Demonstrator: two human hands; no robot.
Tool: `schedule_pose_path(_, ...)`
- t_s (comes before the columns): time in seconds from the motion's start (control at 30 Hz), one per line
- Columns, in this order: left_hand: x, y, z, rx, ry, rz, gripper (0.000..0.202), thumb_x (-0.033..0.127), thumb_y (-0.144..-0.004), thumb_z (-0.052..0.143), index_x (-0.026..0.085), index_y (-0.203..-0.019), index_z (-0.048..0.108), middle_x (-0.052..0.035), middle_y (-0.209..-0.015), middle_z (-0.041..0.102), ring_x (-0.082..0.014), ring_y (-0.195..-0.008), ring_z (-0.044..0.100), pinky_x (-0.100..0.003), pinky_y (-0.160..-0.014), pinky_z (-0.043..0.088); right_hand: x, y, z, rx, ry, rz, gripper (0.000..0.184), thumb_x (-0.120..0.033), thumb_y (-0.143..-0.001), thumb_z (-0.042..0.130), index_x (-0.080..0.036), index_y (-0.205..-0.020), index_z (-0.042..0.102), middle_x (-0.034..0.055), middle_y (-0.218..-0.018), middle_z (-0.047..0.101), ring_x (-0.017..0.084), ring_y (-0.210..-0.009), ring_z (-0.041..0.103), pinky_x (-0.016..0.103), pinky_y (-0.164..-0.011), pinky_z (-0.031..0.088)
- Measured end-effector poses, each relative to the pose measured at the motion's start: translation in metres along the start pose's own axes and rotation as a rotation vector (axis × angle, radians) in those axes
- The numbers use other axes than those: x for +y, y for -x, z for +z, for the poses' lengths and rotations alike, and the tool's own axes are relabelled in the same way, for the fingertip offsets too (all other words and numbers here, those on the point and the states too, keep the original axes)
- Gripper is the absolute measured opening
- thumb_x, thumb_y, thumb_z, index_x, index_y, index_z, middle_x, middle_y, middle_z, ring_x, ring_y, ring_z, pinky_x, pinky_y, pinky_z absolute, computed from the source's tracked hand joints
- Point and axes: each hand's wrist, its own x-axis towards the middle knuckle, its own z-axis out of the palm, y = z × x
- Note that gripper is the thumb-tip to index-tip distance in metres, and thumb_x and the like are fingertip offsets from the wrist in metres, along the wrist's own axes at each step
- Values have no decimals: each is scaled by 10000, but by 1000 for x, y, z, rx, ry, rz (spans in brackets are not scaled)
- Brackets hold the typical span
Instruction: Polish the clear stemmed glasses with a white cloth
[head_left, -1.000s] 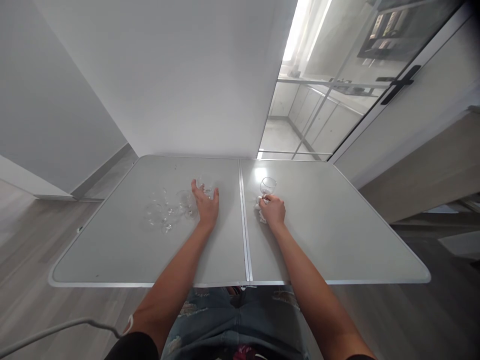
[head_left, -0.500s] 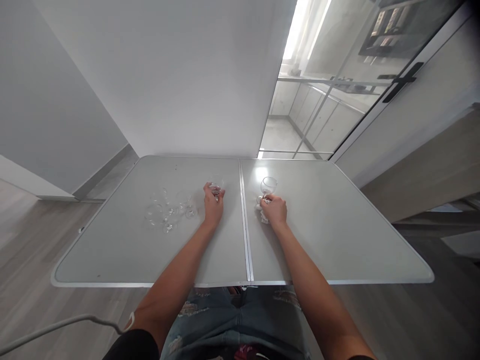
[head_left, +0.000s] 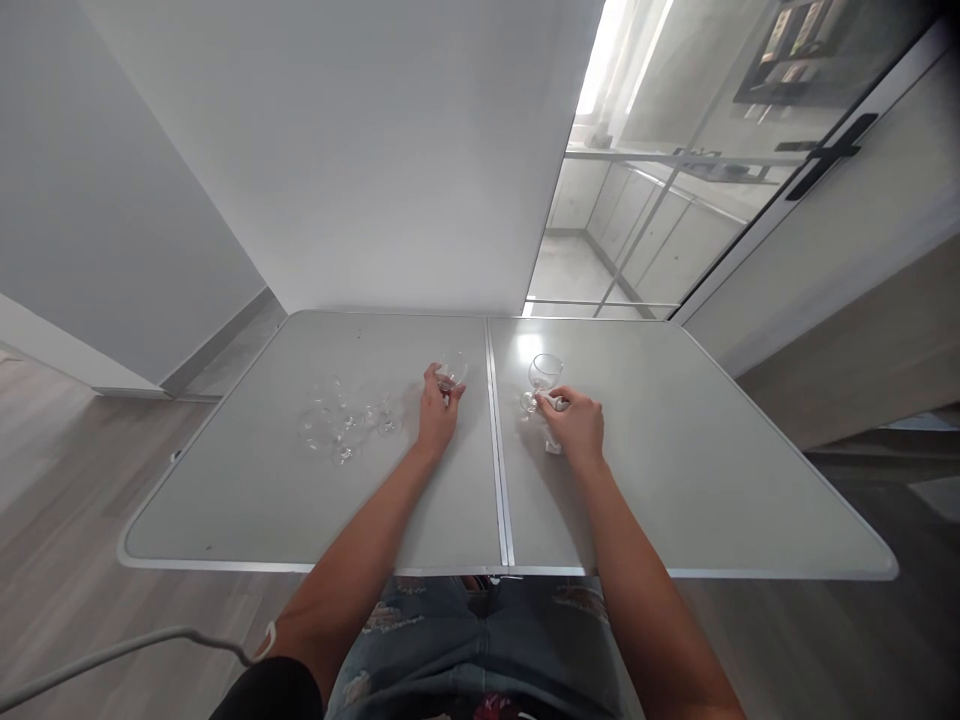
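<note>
My left hand [head_left: 437, 412] is closed around a small clear stemmed glass [head_left: 452, 374] on the grey folding table [head_left: 300, 520], just left of the centre seam. Another clear stemmed glass [head_left: 543, 375] stands upright right of the seam. Beside its base, my right hand [head_left: 576, 425] is closed on a crumpled white cloth [head_left: 551, 440]; I cannot tell whether the fingers touch the stem. Several more clear glasses [head_left: 341, 428] are grouped to the left of my left hand.
A white wall stands behind the table's far edge. A glass sliding door [head_left: 675, 200] with a black handle [head_left: 829, 155] is at the right rear. A grey cable [head_left: 112, 655] runs at lower left. Wood floor surrounds the table.
My left hand has closed on a small glass and carried it rightwards, away from the group and towards the centre seam. The right hand has stayed by the other glass, and the view has shifted slightly.
</note>
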Motion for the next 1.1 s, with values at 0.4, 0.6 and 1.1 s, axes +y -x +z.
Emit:
schedule_pose_path(0.4,7,2,1,-160,-158,53,550,313,-916,713,262,-1422,503,8,-876,675,-119,-717,596,-251,-741,485,-6,20,1,-181,-503,-676,164,-365,-946,566,-230,-858,597,21,-763,542,169,-657,475,306,-642,400)
schedule_pose_path(0.6,7,8,1,-185,-324,222,588,527,-848,754,254,-1354,629,20,-791,685,-98,-618,567,-216,-647,443,-13,19,-4,-282,-722,-653,188,-300,-871,459,-239,-1040,517,53,-933,462,232,-853,468,384,-787,429)
schedule_pose_path(1.1,7,11,-2,-225,-346,324,602,624,-884,656,243,-1350,654,16,-765,683,-90,-591,574,-204,-617,425,-18,29,-54,-138,-420,-406,244,-403,-983,557,-225,-884,692,37,-910,666,210,-897,579,338,-842,451)
